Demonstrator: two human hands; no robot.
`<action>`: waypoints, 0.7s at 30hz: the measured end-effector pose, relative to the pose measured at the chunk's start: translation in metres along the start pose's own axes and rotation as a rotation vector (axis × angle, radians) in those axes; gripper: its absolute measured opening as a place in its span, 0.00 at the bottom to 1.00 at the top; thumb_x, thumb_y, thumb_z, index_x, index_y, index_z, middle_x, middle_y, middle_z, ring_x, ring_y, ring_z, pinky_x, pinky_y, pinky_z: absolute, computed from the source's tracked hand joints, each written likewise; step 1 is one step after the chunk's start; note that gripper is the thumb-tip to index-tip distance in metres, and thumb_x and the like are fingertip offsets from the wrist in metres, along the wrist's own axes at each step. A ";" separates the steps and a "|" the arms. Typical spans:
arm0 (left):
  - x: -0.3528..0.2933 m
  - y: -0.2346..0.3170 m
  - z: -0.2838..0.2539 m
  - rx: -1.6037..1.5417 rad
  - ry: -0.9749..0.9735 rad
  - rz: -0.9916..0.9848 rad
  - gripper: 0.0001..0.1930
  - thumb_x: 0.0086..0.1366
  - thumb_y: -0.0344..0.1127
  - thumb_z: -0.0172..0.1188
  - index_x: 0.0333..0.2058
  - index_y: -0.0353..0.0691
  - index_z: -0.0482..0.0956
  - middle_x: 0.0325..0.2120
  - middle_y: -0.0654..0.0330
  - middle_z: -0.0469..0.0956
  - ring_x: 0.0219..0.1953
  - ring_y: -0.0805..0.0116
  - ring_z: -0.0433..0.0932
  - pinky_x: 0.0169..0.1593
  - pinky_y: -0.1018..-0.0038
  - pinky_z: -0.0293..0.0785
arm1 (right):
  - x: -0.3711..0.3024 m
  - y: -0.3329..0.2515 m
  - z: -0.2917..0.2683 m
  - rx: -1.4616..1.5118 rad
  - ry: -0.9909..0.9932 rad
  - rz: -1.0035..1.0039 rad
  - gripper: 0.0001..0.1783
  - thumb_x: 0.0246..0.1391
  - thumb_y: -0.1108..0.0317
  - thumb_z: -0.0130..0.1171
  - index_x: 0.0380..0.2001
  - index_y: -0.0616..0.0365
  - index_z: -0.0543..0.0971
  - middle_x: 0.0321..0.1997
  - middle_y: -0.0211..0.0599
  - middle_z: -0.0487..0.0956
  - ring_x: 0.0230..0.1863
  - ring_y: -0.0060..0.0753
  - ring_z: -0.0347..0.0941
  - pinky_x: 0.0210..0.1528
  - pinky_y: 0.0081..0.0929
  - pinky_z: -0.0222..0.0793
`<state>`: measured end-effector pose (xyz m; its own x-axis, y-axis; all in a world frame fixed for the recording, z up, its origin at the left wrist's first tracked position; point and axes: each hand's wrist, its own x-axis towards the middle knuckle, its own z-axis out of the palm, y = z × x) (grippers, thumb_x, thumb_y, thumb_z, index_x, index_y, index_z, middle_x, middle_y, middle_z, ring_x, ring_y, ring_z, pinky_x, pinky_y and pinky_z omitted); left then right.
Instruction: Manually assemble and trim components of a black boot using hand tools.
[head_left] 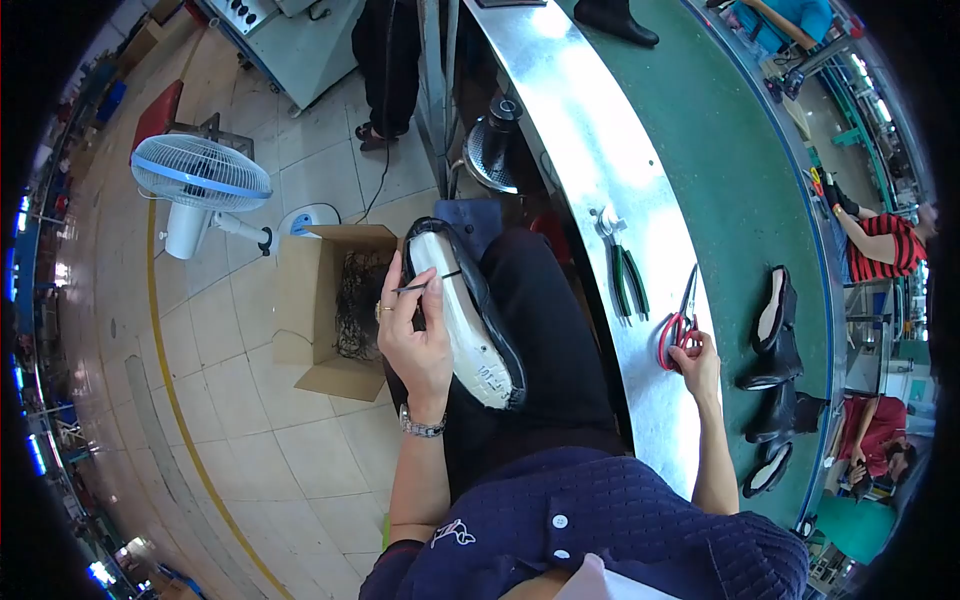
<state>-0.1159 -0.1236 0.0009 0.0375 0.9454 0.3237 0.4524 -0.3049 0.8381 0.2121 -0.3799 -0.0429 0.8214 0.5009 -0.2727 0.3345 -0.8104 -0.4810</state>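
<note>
A black shoe upper (478,290) lies across my lap, its pale underside (462,325) facing up. Over its left edge my left hand (415,340) pinches a thin black strip (408,289) between thumb and fingers; a dark piece also crosses the pale surface just beside the fingertips. On the metal bench to the right, my right hand (699,364) has its fingers closed on the red handles of a pair of scissors (682,325), whose blades point away from me. Pincers with dark green handles (624,272) lie on the bench to the left of the scissors.
An open cardboard box (300,310) holding dark stringy scraps stands on the floor at left, near a fan (200,178). Beyond the metal bench (590,120) runs a green belt (690,160) with several black shoes (775,340). Other people work past it; someone stands at the far end.
</note>
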 end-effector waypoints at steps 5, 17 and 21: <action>-0.002 -0.004 0.006 0.031 0.143 0.077 0.08 0.67 0.30 0.56 0.35 0.31 0.80 0.47 0.52 0.80 0.40 0.63 0.80 0.43 0.71 0.74 | -0.028 -0.062 0.002 1.000 -0.466 0.265 0.26 0.48 0.64 0.68 0.49 0.62 0.73 0.33 0.33 0.77 0.30 0.22 0.73 0.29 0.16 0.68; -0.006 -0.004 0.006 -0.013 0.180 0.133 0.06 0.67 0.28 0.55 0.35 0.30 0.78 0.40 0.55 0.81 0.37 0.63 0.80 0.41 0.73 0.75 | -0.093 -0.211 0.015 0.830 -1.427 0.115 0.40 0.55 0.33 0.53 0.52 0.60 0.71 0.27 0.18 0.65 0.26 0.13 0.60 0.26 0.12 0.56; -0.006 -0.006 0.005 0.015 0.188 0.181 0.04 0.64 0.24 0.57 0.35 0.32 0.79 0.37 0.56 0.79 0.35 0.60 0.80 0.37 0.72 0.76 | -0.097 -0.236 0.025 0.663 -1.303 0.020 0.37 0.61 0.31 0.38 0.35 0.59 0.73 0.18 0.21 0.65 0.15 0.13 0.60 0.15 0.12 0.56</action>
<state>-0.1146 -0.1272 -0.0081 -0.0464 0.8373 0.5448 0.4669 -0.4640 0.7528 0.0423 -0.2293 0.0761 -0.2884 0.6978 -0.6556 -0.2375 -0.7155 -0.6570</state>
